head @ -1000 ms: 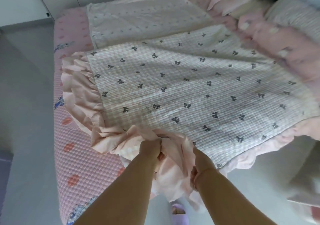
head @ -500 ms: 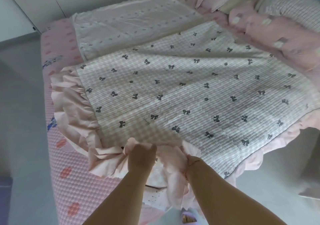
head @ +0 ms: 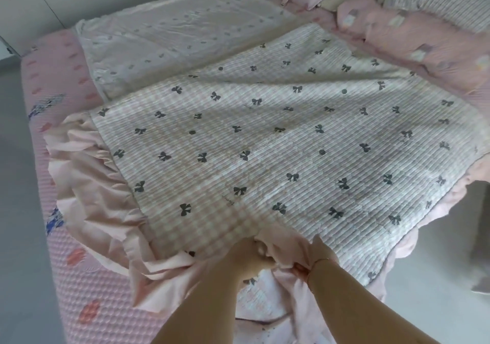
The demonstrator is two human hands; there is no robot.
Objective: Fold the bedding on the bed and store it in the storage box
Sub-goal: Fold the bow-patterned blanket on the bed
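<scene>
Left hand: your left hand point(head: 248, 257) bunches the pale pink ruffled trim point(head: 87, 192) at the near edge of the quilt, fingers curled round the cloth so the edge can be lifted as one piece.
Right hand: your right hand point(head: 316, 260) sits just beside it, pinching the same frill; the two hands are close together, likely to gather the midpoint of that edge.
Quilt: the pink-and-white gingham quilt with dark bow prints point(head: 265, 142) lies spread flat over the bed, its near right part overhanging the edge, so a fold can run straight across.
Mattress cover: the pink textured mattress cover point(head: 79, 290) shows bare at your left.
Beyond: a pale, faintly printed sheet point(head: 172, 38) lies flat behind the quilt; crumpled pink bedding point(head: 411, 38) is heaped at far right.
Storage box: not in view.
</scene>
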